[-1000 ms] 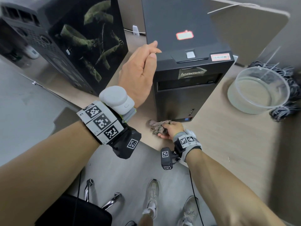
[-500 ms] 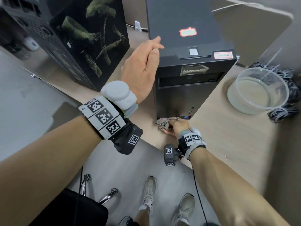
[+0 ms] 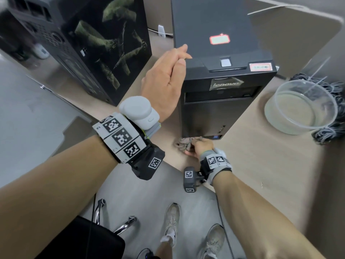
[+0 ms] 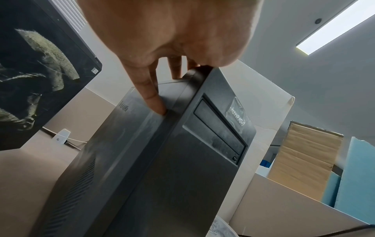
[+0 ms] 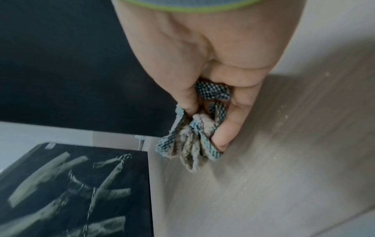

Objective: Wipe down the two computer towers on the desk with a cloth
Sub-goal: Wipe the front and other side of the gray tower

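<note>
A black Lenovo tower (image 3: 214, 113) stands upright on the desk (image 3: 261, 165). My left hand (image 3: 182, 55) rests on its top front left corner, fingers laid straight over the top edge. In the left wrist view the thumb (image 4: 154, 102) presses on the side panel of this tower (image 4: 182, 160). My right hand (image 3: 200, 146) grips a crumpled checked cloth (image 3: 183, 143) on the desk, at the foot of the tower's front. The right wrist view shows the cloth (image 5: 192, 141) bunched between thumb and fingers. A second black tower (image 3: 104, 53) with a glass side panel stands to the left.
A clear plastic bowl of water (image 3: 300, 107) sits on the desk to the right, beside a bundle of dark cable ties (image 3: 332, 128). A desk divider (image 3: 298, 34) rises behind. A black chair (image 3: 84, 240) and my feet are below the desk edge.
My right hand has carried the cloth a little to the right and up against the bottom of the Lenovo tower's front. The left hand has stayed on the top corner.
</note>
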The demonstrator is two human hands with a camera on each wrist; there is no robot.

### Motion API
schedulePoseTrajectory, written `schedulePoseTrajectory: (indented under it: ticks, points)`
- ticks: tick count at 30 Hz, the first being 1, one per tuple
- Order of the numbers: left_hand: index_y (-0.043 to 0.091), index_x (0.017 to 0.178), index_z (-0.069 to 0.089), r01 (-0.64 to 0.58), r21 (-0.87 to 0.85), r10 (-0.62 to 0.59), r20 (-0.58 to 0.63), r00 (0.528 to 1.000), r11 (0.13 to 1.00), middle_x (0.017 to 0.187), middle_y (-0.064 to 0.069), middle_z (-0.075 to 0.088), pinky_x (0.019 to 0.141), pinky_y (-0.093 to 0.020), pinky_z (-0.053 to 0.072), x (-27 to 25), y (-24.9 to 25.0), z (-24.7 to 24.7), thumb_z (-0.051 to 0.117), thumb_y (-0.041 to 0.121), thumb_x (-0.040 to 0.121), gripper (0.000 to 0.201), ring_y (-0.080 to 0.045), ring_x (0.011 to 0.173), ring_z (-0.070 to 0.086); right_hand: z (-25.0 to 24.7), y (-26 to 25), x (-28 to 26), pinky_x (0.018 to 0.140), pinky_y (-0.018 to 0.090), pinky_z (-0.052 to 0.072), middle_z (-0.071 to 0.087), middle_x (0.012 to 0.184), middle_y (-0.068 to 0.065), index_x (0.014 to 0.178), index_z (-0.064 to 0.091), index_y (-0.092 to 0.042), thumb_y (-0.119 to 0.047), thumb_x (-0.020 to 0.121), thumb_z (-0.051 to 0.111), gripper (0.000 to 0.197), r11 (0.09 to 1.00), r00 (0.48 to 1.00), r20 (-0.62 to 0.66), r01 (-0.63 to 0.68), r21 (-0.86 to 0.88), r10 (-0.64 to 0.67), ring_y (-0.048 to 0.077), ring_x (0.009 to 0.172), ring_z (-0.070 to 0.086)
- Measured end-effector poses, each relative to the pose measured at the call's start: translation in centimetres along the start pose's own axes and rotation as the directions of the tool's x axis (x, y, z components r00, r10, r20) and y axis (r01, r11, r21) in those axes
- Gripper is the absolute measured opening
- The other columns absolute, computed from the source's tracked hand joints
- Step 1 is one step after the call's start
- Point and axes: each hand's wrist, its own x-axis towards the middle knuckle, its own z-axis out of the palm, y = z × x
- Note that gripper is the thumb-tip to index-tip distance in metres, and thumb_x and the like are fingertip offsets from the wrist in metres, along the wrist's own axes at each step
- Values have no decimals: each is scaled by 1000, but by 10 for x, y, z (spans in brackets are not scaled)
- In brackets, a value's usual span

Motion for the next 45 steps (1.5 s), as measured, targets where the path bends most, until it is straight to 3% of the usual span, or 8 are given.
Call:
schedulePoseTrajectory:
  ticks: [7, 11, 20, 25, 32, 38, 41, 45]
  points:
    - [24, 114, 61, 5, -2, -5, 15, 1000, 1000, 138, 16, 54, 107, -38, 38, -1, -1, -1, 33, 29, 100, 32, -1, 129, 46, -59, -27, -3, 45, 35, 55, 65, 57, 10, 71, 59, -5, 12, 88, 50, 25, 998, 995, -79, 58, 17, -57, 27, 59, 62]
    - [22, 114, 61, -2, -3, 2, 0, 1000, 1000, 137, 15, 55, 108, -37, 38, 0, -2, 0, 33, 29, 100, 32, -2, 130, 46, -63, -33, 6, 34, 34, 51, 53, 71, 18, 73, 51, -4, 8, 92, 47, 23, 999, 985, -171, 37, 17, -34, 28, 61, 53]
    - [24, 114, 60, 13, 45, -14, 30, 999, 999, 140, 15, 53, 108, -36, 38, 0, 3, -4, 33, 29, 100, 31, -5, 131, 46, -60, -28, -15, 34, 27, 48, 56, 42, 10, 73, 59, 0, -3, 90, 61, 17, 962, 974, -124, 159, -221, -190, 21, 32, 54]
    - [28, 118, 58, 65, 106, -75, 94, 993, 992, 144, 18, 47, 107, -35, 37, -2, 10, -9, 32, 29, 101, 30, -6, 131, 44, -75, -56, -56, 53, 37, 50, 62, 53, 12, 58, 64, -12, -14, 82, 65, 24, 811, 913, -40, 338, -477, -405, 29, 49, 58]
    - [26, 130, 49, 99, 192, -134, 180, 975, 976, 152, 16, 38, 112, -44, 33, -7, 28, -17, 31, 35, 104, 33, -14, 136, 42, -97, -146, -165, 65, 36, 51, 59, 59, 6, 56, 58, -11, -25, 73, 57, 22, 475, 715, 96, 553, -685, -693, 26, 63, 57]
    - [27, 143, 34, 161, 264, -225, 236, 945, 951, 159, 4, 23, 113, -41, 33, -9, 35, -16, 74, 51, 77, 81, -18, 138, 36, -88, -208, -219, 81, 38, 48, 65, 90, 13, 84, 62, -2, -22, 76, 57, 22, 303, 522, 147, 676, -672, -840, 30, 87, 59]
    - [27, 150, 23, 200, 272, -270, 253, 929, 941, 154, -5, 33, 112, -39, 35, -4, 39, -20, 78, 38, 77, 92, -25, 137, 39, -76, -220, -226, 85, 36, 50, 68, 95, 2, 90, 57, -17, -17, 78, 62, 13, 344, 565, 171, 685, -642, -807, 24, 91, 63]
    - [26, 151, 14, 267, 270, -334, 242, 911, 925, 136, -6, 56, 101, -39, 44, -5, 42, -15, 78, 36, 78, 98, -31, 120, 55, -67, -221, -218, 103, 28, 41, 63, 119, -4, 125, 54, -25, -30, 84, 65, 43, 307, 605, 280, 684, -662, -745, 16, 112, 59]
